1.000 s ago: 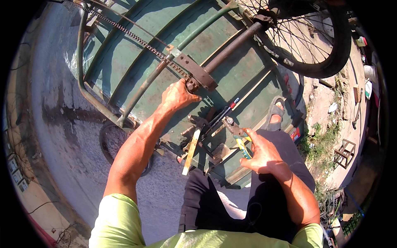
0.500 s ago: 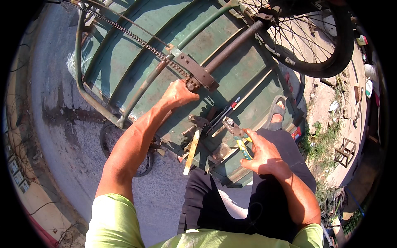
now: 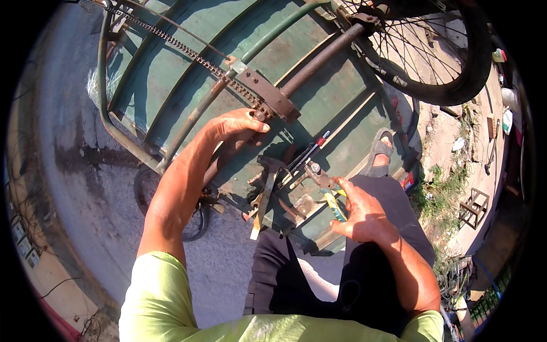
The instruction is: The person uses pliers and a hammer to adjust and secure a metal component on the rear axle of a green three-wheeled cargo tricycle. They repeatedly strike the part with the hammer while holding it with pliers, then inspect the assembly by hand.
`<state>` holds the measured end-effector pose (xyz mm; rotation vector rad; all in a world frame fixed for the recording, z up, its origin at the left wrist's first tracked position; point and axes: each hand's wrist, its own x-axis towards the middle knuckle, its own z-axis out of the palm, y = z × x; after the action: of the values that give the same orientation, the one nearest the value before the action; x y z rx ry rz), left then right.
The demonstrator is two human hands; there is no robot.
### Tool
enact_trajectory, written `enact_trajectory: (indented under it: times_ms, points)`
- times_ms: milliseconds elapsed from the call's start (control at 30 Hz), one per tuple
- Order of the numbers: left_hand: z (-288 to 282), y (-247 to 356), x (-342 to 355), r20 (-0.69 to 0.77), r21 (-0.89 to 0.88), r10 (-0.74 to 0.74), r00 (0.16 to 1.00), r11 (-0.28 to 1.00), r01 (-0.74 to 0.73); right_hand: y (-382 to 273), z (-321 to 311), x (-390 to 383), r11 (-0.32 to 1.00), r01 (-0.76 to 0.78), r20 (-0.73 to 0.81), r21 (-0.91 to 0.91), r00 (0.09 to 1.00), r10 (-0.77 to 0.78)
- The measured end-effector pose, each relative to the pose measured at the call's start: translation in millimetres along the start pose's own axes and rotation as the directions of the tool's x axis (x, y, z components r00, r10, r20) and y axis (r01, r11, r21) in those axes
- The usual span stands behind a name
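Observation:
My left hand [image 3: 236,122] is closed around the end of a rusty axle [image 3: 322,60], at the small sprocket [image 3: 260,114] where the chain [image 3: 196,56] meets it. Its thumb lies across the axle end; the other fingers are mostly hidden behind. Beside it, a brown metal bracket [image 3: 268,94] crosses the axle. To the lower right, my right hand [image 3: 364,216] grips pliers [image 3: 327,188] with yellow and green handles. The pliers' jaws point up and left, apart from the axle. A hammer [image 3: 265,191] lies between the hands, near a screwdriver [image 3: 319,141] with a red and blue handle.
Beneath lies a green ribbed metal cart bed [image 3: 228,34] with a tubular frame [image 3: 194,122]. A spoked wheel [image 3: 433,57] stands at upper right. Weeds [image 3: 436,191] and a small metal frame [image 3: 474,208] are on the ground to the right.
My left hand has shifted slightly left and rolled, its thumb now lying across the axle end. My right hand and the pliers have barely moved.

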<state>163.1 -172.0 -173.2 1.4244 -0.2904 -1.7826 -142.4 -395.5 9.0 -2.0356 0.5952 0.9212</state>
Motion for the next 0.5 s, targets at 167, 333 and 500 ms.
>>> enact_trajectory:
  times_ms: [167,333,500]
  points:
    - [39,17,-19,-0.549,0.528,0.180,0.816,0.832,0.172,2,4,2,0.998,0.015,-0.026,-0.054,1.000,-0.017]
    - [86,35,-25,-0.719,0.570,0.218,0.660,0.728,0.380,-4,4,2,0.999,0.005,-0.017,-0.042,1.000,-0.005]
    - [78,30,-16,-0.737,0.542,0.204,0.645,0.749,0.382,-1,9,2,0.999,0.008,-0.014,-0.032,1.000,-0.009]
